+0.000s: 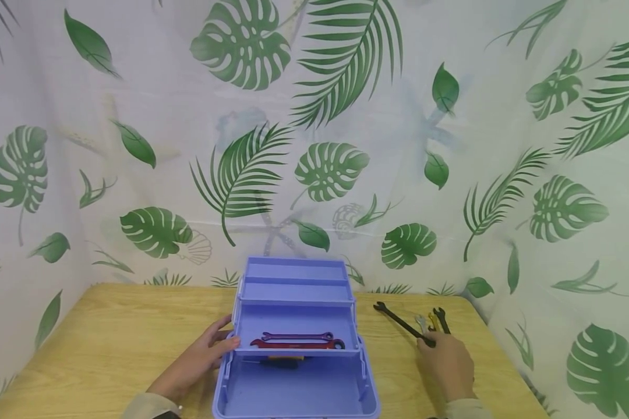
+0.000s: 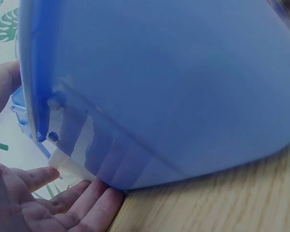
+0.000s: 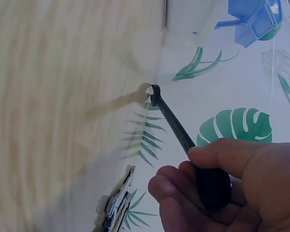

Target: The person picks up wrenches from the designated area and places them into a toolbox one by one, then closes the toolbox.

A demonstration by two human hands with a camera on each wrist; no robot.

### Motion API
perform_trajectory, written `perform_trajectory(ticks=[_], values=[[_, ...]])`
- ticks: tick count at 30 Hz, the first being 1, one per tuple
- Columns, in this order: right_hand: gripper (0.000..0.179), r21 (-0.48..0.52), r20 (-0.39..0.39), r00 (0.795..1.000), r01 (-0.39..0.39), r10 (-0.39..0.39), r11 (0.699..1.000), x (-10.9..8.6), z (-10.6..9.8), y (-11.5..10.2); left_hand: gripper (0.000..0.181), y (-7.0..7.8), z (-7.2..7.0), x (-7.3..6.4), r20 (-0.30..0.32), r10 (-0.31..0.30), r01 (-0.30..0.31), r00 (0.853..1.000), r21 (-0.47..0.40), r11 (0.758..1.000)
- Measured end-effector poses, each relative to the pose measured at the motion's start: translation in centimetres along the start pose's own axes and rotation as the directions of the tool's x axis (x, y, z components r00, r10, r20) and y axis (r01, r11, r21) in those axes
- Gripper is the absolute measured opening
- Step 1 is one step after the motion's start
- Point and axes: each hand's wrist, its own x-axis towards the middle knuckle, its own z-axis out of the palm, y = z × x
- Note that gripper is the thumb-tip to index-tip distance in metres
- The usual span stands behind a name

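A blue plastic toolbox (image 1: 296, 384) stands with its stepped trays raised. My left hand (image 1: 201, 358) rests at its left side, thumb on the tray's edge. In the left wrist view, fingers (image 2: 94, 203) reach along the outside near the base, loosely extended. My right hand (image 1: 448, 364) holds a black wrench (image 1: 400, 320) by one end, its open jaw pointing away to the upper left. The right wrist view shows the wrench (image 3: 171, 118) between thumb and fingers. On the lower tray lie a purple wrench (image 1: 297, 336) and a red wrench (image 1: 299, 344).
Just beyond my right hand lie a silver wrench (image 1: 421, 321), a yellow tool (image 1: 433, 320) and another black wrench (image 1: 441, 319). A dark screwdriver (image 1: 280, 363) is under the tray inside the box. Leaf-patterned cloth (image 1: 346, 233) borders the wooden table (image 1: 136, 331).
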Motion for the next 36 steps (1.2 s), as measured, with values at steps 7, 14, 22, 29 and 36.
perform_trajectory(ticks=[7, 14, 22, 29, 36], values=[[0.031, 0.002, -0.038, 0.999, 0.030, -0.030, 1.000, -0.3, 0.1, 0.0, 0.079, 0.1, 0.1, -0.2, 0.018, 0.001, -0.001, 1.000, -0.008, 1.000], [0.029, 0.002, -0.074, 0.995, 0.059, -0.059, 0.998, -0.2, 0.4, 0.0, 0.078, 0.1, 0.2, -0.1, 0.009, -0.003, 0.003, 1.000, -0.002, 1.000], [0.029, 0.030, -0.200, 0.973, 0.124, -0.115, 0.992, -0.2, 0.1, -1.0, 0.078, -0.1, 0.0, 0.0, 0.001, -0.004, 0.004, 1.000, -0.003, 1.000], [0.021, 0.102, -0.341, 0.923, 0.225, -0.178, 0.969, -0.1, 0.0, -1.9, 0.079, 0.2, 0.0, -0.1, -0.013, -0.021, 0.021, 1.000, -0.002, 1.000], [0.014, 0.096, -0.505, 0.821, 0.361, -0.267, 0.928, -0.3, -0.2, -2.6, 0.078, 0.4, 0.1, -0.2, -0.014, -0.026, 0.026, 1.000, 0.000, 1.000]])
